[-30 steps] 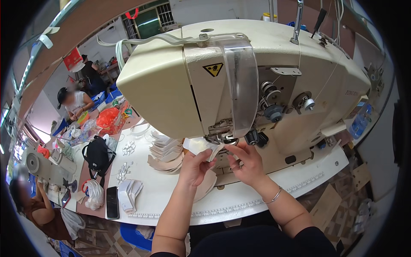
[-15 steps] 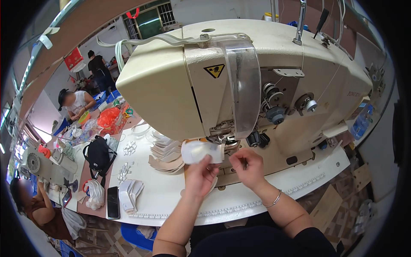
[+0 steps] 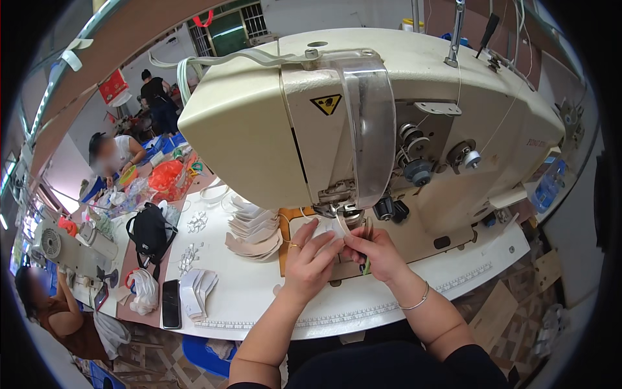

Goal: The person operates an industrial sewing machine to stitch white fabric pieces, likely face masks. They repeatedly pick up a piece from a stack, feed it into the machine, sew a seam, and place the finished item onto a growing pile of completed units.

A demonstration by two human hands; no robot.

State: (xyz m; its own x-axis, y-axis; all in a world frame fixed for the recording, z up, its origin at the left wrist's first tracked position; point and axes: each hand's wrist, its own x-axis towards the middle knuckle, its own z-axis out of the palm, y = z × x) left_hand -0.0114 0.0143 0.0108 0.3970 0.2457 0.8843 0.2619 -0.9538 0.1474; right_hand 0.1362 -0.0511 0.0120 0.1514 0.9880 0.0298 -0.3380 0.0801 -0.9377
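At the needle area of a cream sewing machine (image 3: 253,129), a curved white fabric piece (image 3: 340,227) is up on edge between my hands. My left hand (image 3: 310,262) closes on its left side, fingers bent over it. My right hand (image 3: 379,254) pinches the piece's right edge between thumb and fingers. Tucked in that same palm is a small tool with a green end (image 3: 367,266), probably thread snips; my fingers mostly cover it. Part of the white piece is hidden behind my fingers.
Left of the machine foot lie stacked pale cut pieces (image 3: 249,230). Further left are small white bits (image 3: 189,256), a phone (image 3: 172,305), another stack of pieces (image 3: 197,293) and a black bag (image 3: 150,236). A ruler strip (image 3: 389,310) lines the front edge. Other people sit beyond.
The white piece has gone from lying flat in my left hand to standing curved between both hands. My right hand has moved left to meet it, and its green-ended tool now shows.
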